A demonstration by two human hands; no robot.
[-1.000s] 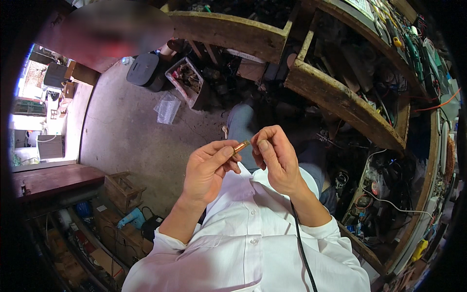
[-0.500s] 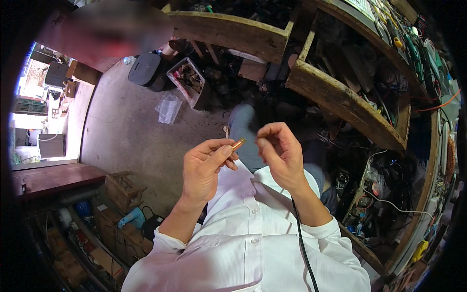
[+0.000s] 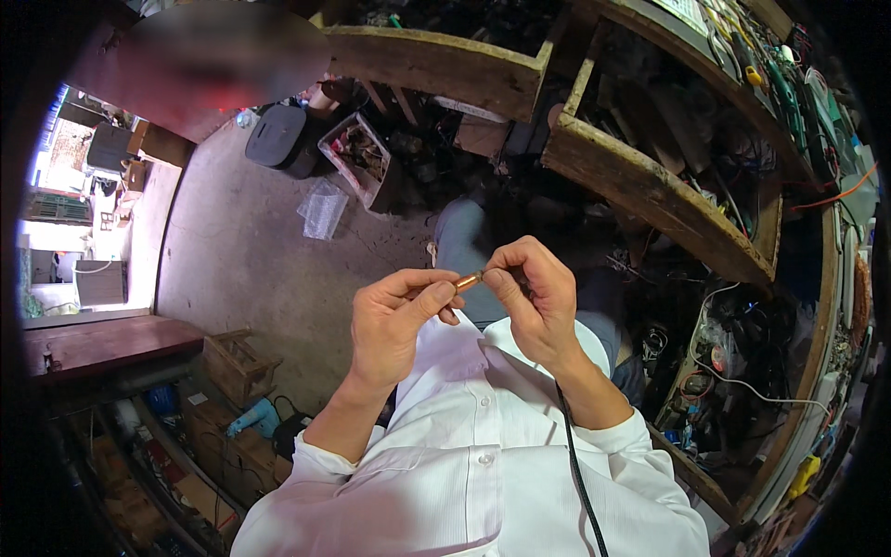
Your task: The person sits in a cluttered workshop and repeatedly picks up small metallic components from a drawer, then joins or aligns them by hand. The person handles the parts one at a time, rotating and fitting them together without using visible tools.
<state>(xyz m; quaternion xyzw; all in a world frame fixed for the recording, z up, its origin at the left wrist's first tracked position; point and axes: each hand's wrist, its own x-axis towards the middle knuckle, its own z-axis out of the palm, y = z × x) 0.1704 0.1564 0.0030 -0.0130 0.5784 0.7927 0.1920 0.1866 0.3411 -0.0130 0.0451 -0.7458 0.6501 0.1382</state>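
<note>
Between the thumb and fingers of my left hand [image 3: 399, 316] is a small copper-coloured cylinder [image 3: 469, 281], tilted up to the right. My right hand [image 3: 536, 295] pinches at its far right end with thumb and forefinger. Whether the right fingers grip the cylinder's own tip or a tiny separate piece there is too small to make out. Both hands are held in front of my lap, and their fingertips nearly meet around the cylinder.
Open wooden drawers [image 3: 659, 190] full of clutter jut out ahead and to the right. On the floor stand a dark bin [image 3: 276, 135] and a box of scraps [image 3: 357, 158], with bubble wrap [image 3: 323, 209] nearby. A wooden stool [image 3: 239, 360] is at left. A black cord [image 3: 577, 455] hangs over my shirt.
My right hand's fingertips have come down and left onto the end of the copper-coloured cylinder, where there was a gap before. The left hand has stayed nearly still, holding the cylinder.
</note>
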